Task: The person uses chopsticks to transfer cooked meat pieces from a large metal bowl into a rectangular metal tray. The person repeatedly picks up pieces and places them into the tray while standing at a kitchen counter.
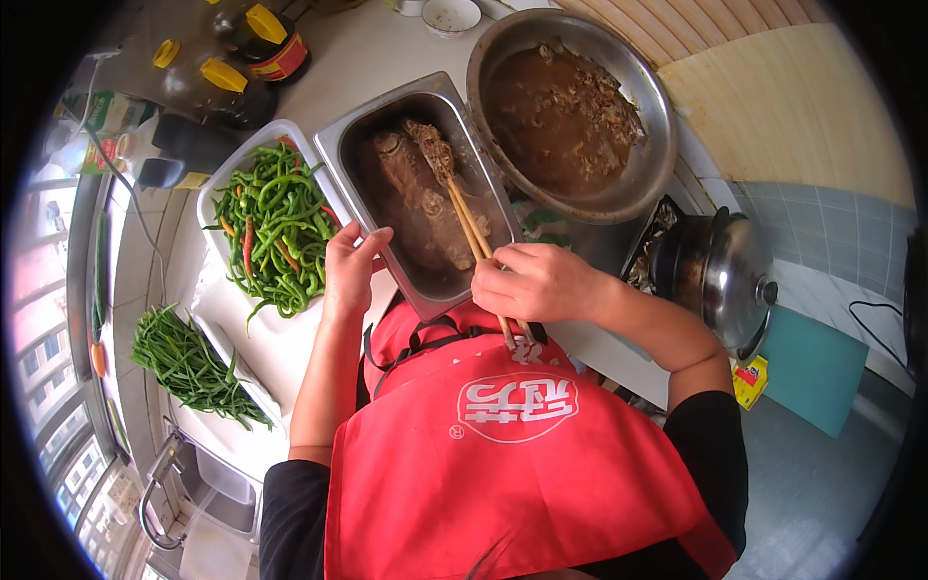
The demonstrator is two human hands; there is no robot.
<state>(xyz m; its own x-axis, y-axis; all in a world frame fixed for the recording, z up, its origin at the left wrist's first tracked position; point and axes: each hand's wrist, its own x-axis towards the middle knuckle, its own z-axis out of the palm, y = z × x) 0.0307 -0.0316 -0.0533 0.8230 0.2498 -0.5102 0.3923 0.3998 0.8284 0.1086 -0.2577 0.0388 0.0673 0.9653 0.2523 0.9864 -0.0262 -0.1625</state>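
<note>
My right hand grips a pair of wooden chopsticks. Their tips touch a clump of shredded brown meat inside a rectangular steel pan. Larger pieces of cooked meat lie below it in brown liquid. At the pan's near left side, my left hand holds the rim, thumb on top. Beyond the pan to the right stands a round steel basin with brown broth and meat scraps.
A white tub of green and red chillies sits left of the pan. Cut green stalks lie near the sink tap. Dark sauce bottles stand at the back left. A lidded steel pot is at right, beside a teal board.
</note>
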